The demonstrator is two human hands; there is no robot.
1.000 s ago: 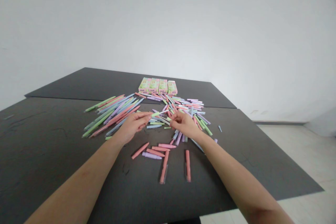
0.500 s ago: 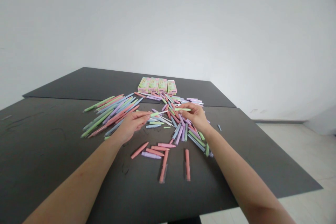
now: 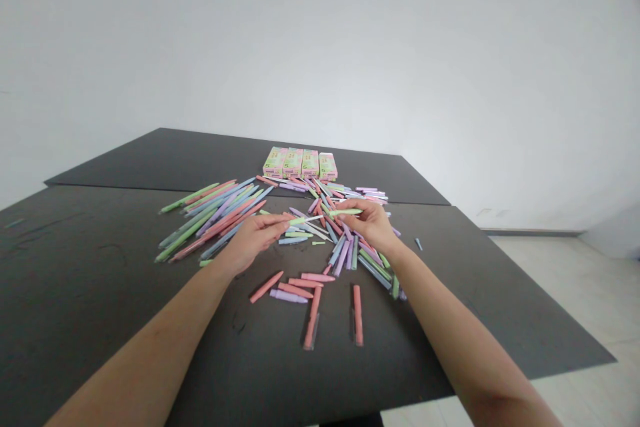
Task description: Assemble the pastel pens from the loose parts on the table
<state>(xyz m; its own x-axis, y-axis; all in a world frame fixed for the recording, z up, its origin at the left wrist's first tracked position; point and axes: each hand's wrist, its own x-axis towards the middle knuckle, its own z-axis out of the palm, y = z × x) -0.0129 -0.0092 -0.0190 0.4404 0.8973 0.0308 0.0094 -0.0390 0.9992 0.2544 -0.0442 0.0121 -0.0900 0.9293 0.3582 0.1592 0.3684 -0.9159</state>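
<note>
Above the middle of the table, my left hand [image 3: 260, 237] pinches a short light-green pen part [image 3: 297, 221] with a thin white refill [image 3: 313, 218] sticking out to the right. My right hand [image 3: 374, 224] holds a light-green pen barrel [image 3: 346, 212] between thumb and fingers, its end toward the left. The refill's far end meets the barrel's left end; how far it goes in, I cannot tell. Under and around my right hand lies a loose heap of pink, purple, green and blue pen parts [image 3: 342, 255], with several white refills [image 3: 320, 232] left of it.
Assembled-looking pens [image 3: 217, 217] lie in a slanted bunch at left. Behind the heap stand several pink-and-green boxes [image 3: 293, 163] in a row. Nearer me are pink barrels [image 3: 266, 287], a purple one [image 3: 289, 295] and two pink parts with clear ends [image 3: 357, 315]. A small blue piece [image 3: 419, 244] sits right.
The gap between the two green parts has narrowed. The refill in my left hand has moved right and now reaches the barrel in my right hand, which stays nearly still.
</note>
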